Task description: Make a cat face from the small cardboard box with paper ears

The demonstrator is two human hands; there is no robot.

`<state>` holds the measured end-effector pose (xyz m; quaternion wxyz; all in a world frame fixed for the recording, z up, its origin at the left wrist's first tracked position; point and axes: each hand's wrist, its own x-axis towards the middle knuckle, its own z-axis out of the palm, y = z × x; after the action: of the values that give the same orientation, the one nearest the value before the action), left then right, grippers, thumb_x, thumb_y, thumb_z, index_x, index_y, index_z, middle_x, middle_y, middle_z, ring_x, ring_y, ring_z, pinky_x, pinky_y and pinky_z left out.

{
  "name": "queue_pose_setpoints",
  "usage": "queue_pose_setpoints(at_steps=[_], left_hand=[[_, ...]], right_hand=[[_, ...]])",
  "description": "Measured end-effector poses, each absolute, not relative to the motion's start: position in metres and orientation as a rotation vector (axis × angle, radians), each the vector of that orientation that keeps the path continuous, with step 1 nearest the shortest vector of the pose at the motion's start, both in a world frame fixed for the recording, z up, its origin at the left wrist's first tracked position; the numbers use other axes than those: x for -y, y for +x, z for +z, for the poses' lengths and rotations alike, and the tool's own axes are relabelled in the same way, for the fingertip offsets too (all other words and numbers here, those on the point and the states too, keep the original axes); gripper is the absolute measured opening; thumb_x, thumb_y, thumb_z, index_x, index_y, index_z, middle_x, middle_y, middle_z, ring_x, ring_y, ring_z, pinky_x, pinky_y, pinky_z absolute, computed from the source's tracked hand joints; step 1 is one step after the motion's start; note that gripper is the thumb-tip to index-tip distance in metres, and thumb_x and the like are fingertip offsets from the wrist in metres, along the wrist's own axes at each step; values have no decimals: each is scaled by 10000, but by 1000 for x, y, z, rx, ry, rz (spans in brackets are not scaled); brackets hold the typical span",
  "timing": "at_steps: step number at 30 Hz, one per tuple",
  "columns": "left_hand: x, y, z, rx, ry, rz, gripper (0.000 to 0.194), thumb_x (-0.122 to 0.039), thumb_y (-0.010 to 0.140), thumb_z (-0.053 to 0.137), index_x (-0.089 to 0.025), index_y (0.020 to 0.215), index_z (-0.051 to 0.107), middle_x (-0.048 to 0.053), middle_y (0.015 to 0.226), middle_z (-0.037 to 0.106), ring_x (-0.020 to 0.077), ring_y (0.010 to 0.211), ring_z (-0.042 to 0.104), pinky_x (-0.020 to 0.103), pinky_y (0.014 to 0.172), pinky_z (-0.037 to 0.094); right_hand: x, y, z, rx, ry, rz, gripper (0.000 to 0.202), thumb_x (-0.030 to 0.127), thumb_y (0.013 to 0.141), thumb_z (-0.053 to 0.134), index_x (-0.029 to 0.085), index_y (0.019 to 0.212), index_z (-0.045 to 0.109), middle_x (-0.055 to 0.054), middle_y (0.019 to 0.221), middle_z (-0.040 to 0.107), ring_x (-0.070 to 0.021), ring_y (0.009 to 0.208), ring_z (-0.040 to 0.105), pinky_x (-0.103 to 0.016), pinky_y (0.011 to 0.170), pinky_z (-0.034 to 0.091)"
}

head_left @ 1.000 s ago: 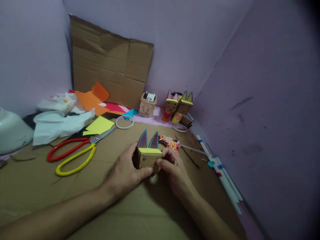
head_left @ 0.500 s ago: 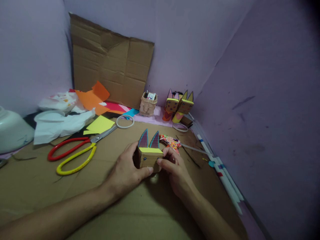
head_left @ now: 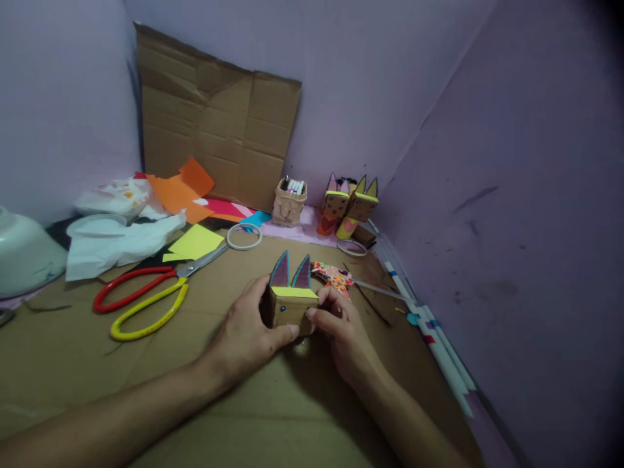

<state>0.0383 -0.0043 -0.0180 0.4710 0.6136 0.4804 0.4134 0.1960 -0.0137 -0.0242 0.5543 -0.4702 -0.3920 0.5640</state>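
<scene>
Between my hands is a small cardboard animal head (head_left: 294,311) with two purple, blue-edged pointed ears, a yellow strip along the top and dark eyes. My left hand (head_left: 248,322) wraps its left side, thumb across the lower front. At its right edge my right hand (head_left: 341,325) is closed, thumb and forefinger pinching by the right eye. Whether a small piece sits in that pinch cannot be made out. Behind my right hand lies something with a colourful floral pattern (head_left: 334,276). The scissors (head_left: 180,276), red and yellow handled, lie left of my left hand.
Two finished-looking animal figures (head_left: 348,211) stand at the back right, beside a cardboard holder (head_left: 289,205) of markers. Coloured paper (head_left: 195,244) and a white bag (head_left: 127,240) lie at left. White tubes (head_left: 446,357) run along the right wall. A cardboard sheet (head_left: 219,123) leans behind.
</scene>
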Motion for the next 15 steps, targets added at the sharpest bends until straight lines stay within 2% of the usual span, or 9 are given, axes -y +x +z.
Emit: queue_pose_setpoints(at_steps=[15], left_hand=[[6,37,-19,-1170,1474,1016,630,-254,613,738,-183,1204,534,120,1188,685,314,1085,652,442,918,526]], right_hand=[[14,195,-24,940,-1105,1346,255,241,551,720,229,661,490,64,601,486,-132,561,437,-245,523,336]])
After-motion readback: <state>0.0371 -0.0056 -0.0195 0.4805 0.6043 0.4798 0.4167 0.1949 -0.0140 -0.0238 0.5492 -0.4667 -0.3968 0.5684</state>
